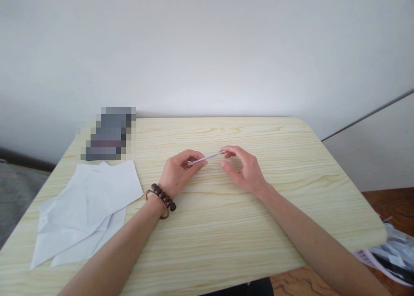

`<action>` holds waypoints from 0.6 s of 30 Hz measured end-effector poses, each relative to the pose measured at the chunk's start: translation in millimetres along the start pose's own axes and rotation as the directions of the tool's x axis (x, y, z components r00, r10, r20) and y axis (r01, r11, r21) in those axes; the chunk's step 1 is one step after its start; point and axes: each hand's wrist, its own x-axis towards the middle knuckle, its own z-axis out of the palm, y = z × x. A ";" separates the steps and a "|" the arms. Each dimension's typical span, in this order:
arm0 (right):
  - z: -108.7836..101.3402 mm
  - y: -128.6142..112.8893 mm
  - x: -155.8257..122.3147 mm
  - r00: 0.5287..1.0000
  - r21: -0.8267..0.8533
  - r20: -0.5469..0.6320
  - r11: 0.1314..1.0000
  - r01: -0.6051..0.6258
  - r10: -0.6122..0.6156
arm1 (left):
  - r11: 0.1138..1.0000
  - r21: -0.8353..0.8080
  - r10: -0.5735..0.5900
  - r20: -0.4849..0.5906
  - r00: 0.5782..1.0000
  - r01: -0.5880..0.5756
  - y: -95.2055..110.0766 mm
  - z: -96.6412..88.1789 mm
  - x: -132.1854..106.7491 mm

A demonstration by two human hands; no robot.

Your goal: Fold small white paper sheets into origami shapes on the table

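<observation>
With the middle of our clock set on the white strip [210, 157], twelve o'clock toward the wall [213, 50] and six toward us, we see the strip lying thin and edge-on between our two hands over the wooden table [207, 244]. It slants, one end pointing between eight and nine o'clock, the other between two and three. Our left hand [179, 169] has the near-nine end clamped between thumb and bent fingers, the thumb pressed along the underside. Our right hand [244, 166] is loosely curled around a gap: its thumb stands apart from the forefinger, while the fingertips meet the strip's other end from above. We cannot tell whether those fingers nip the strip or only touch it, nor how high it is held over the table.

On our left wrist we wear dark beads [164, 197] and a thin brown bangle [164, 217]. Toward eight o'clock, loose white sheets [87, 201] overlap, well apart from the strip. Between nine and ten, just beyond the sheets, lies a dark thing [108, 132], blurred into squares. At four o'clock, past the table's rounded corner, we see a basket [393, 276] with pale stuff inside, above a brown floor [393, 205]
</observation>
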 end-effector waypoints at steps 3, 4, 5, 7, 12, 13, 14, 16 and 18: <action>1.0 0.8 -0.2 1.000 -0.008 -0.012 1.000 0.010 -0.010 | 0.996 0.038 0.083 0.019 0.996 -0.083 0.5 0.0 -0.3; 1.2 1.0 -0.3 1.000 -0.014 -0.010 1.000 0.023 -0.023 | 0.992 0.054 0.110 0.026 0.994 -0.111 1.0 -0.1 -0.5; 1.4 1.2 -0.3 0.999 -0.020 -0.001 0.999 0.043 -0.043 | 0.990 0.068 0.124 0.037 0.992 -0.126 1.5 -0.1 -0.8; 1.8 1.8 -0.4 0.994 -0.039 0.039 0.994 0.099 -0.098 | 0.992 0.071 0.102 0.043 0.994 -0.105 2.4 -0.1 -1.5; 3.1 3.4 -1.9 0.995 -0.102 0.066 0.991 0.082 -0.075 | 0.995 -0.085 -0.049 0.041 0.998 0.053 3.8 -1.0 -1.6; 3.3 3.6 -2.3 0.997 -0.102 0.056 0.993 0.052 -0.046 | 0.991 -0.119 -0.059 0.040 0.997 0.063 4.2 -1.2 -1.4; 3.4 3.7 -2.7 0.998 -0.094 0.053 0.995 0.029 -0.024 | 0.987 -0.146 -0.061 0.032 0.998 0.065 4.7 -1.3 -1.3; 3.3 3.6 -3.5 0.998 -0.065 0.063 0.998 0.023 -0.019 | 0.983 -0.173 -0.054 0.014 0.998 0.055 6.4 -1.4 -1.3; 2.8 2.9 -4.1 0.996 -0.032 0.077 0.998 0.050 -0.047 | 0.985 -0.162 -0.052 0.014 0.999 0.053 8.6 -1.4 -2.0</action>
